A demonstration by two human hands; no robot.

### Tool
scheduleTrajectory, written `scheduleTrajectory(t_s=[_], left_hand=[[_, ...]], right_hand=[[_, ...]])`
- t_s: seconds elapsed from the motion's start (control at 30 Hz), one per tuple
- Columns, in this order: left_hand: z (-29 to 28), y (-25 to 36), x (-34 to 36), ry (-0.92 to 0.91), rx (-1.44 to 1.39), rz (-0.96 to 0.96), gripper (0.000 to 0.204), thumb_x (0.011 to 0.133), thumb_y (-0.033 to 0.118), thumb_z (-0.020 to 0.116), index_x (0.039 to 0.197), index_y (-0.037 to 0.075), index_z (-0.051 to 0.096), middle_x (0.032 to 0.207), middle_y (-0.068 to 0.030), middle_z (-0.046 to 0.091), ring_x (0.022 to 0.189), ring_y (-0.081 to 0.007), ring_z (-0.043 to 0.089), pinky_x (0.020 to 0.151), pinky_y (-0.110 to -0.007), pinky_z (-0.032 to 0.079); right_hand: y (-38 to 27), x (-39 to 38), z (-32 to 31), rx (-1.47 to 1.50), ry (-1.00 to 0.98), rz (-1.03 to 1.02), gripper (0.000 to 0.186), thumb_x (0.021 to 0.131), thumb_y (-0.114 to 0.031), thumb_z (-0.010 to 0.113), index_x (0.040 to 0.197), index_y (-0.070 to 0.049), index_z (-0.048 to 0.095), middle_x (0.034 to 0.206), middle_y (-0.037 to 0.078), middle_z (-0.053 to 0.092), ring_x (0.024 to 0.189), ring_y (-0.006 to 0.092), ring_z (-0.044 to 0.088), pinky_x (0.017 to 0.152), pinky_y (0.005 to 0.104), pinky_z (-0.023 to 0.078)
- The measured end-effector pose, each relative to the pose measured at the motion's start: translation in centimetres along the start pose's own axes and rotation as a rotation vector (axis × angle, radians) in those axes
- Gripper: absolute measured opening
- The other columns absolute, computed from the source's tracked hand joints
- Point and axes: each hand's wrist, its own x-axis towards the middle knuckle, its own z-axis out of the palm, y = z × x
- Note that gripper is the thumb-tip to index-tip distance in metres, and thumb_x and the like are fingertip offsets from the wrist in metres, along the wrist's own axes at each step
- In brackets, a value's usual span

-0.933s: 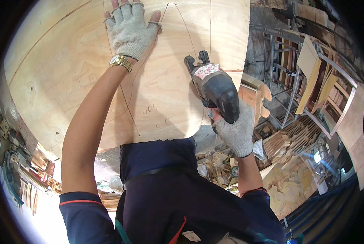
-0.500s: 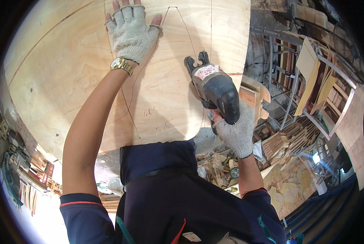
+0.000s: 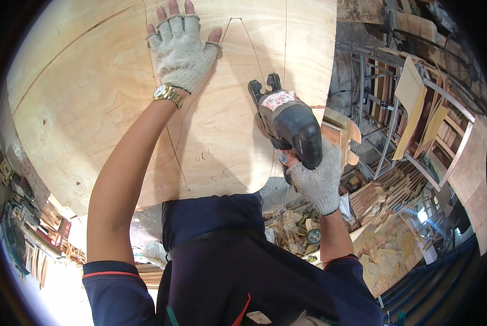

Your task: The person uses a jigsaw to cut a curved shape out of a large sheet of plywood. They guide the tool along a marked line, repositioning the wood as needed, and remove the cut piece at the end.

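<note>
A pale plywood sheet (image 3: 80,125) with curved and straight pencil lines fills the upper middle. My left hand (image 3: 181,54), in a fingerless knitted glove, lies open on it with fingers spread, a gold watch (image 3: 168,95) at the wrist. My right hand (image 3: 317,179), gloved alike, grips a black power jigsaw (image 3: 287,125) from behind and below. The saw's base rests on the sheet near its right side, beside a drawn line; its blade is hidden. The sheet's near edge lies by my waist.
At the right are metal frames (image 3: 393,130) with leaning boards (image 3: 406,103) and wooden pieces (image 3: 338,133) beside the sheet. Stacked strips (image 3: 395,185) and offcuts (image 3: 387,250) lie below right. Cluttered tools and timber (image 3: 15,228) line the far left.
The sheet, both hands and the jigsaw sit a little lower and slightly further right in the view than before. Both hands keep the same hold.
</note>
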Motion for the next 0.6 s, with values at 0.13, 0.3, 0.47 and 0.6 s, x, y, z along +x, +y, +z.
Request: scheduleTrajectory(t_s=[0.13,0.3,0.47,0.6], left_hand=[[0.1,-0.2,-0.2,0.003,0.003,-0.002,0.086,0.097,0.044,0.059,0.160,-0.005,0.029,0.168,-0.0292,0.023,0.157,-0.0460,0.016,0.129,-0.056,0.008],[0.2,-0.1,-0.2,0.022,0.011,-0.011,0.086,0.096,0.045,0.059,0.160,-0.004,0.031,0.167,-0.0284,0.026,0.157,-0.0451,0.017,0.129,-0.056,0.009],[-0.2,-0.3,-0.2,0.085,-0.024,-0.022,0.086,0.094,0.044,0.060,0.160,-0.002,0.032,0.165,-0.0278,0.031,0.156,-0.0438,0.020,0.128,-0.056,0.011],[-0.1,-0.4,-0.2,0.123,-0.081,-0.029,0.084,0.095,0.043,0.060,0.160,-0.002,0.032,0.163,-0.0268,0.035,0.154,-0.0424,0.026,0.127,-0.056,0.014]], right_hand=[[-1.8,1.0,-1.0,0.183,-0.098,0.036,0.035,0.074,-0.018,0.080,0.107,-0.007,0.073,0.085,0.015,0.073,0.081,0.0355,0.070,0.074,0.0454,0.054],[-1.0,1.1,-0.2,0.140,0.041,-0.099,0.030,0.073,-0.015,0.079,0.100,-0.003,0.073,0.082,0.017,0.074,0.074,0.0347,0.072,0.070,0.0439,0.055],[-2.4,2.1,-0.8,0.205,0.030,-0.086,0.025,0.074,-0.014,0.075,0.091,0.003,0.070,0.074,0.018,0.071,0.069,0.0311,0.072,0.066,0.0412,0.055],[-3.7,2.2,-1.4,0.151,0.016,-0.031,0.019,0.079,-0.014,0.069,0.086,0.003,0.070,0.068,0.011,0.066,0.066,0.0202,0.068,0.062,0.0360,0.052]])
